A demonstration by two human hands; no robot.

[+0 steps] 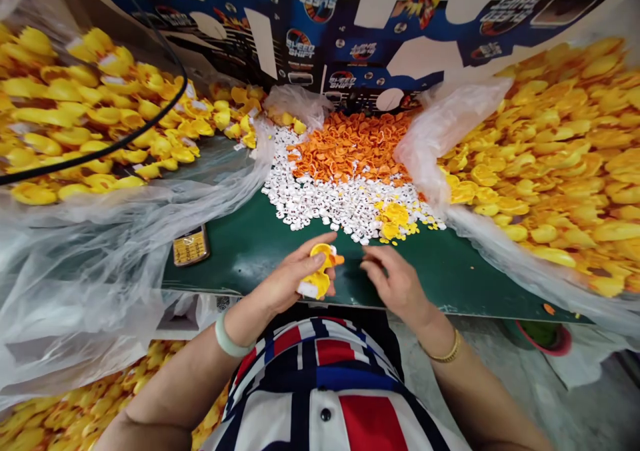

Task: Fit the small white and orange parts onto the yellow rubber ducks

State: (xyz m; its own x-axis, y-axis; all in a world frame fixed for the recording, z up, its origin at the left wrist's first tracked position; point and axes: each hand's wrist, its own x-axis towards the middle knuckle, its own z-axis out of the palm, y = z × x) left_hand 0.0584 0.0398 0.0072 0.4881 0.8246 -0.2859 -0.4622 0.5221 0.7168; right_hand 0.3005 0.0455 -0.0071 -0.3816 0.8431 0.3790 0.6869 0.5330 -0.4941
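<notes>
My left hand (290, 278) is closed around a yellow toy duck (320, 271) with an orange beak, held just above the near edge of the green table (240, 251). My right hand (395, 278) hovers beside it, fingers curled toward the duck in a pinch; what they hold, if anything, is too small to see. Just beyond my hands lie a pile of small white eye pieces (325, 201) and a pile of orange beaks (355, 144). A few yellow bits (395, 218) sit at the white pile's right edge.
Clear plastic bags heaped with yellow ducks flank the table on the left (100, 118) and right (560, 158). A small phone (190, 244) lies on the table's left. Blue printed cardboard (350, 31) stands behind. More ducks (75, 404) fill a bag below left.
</notes>
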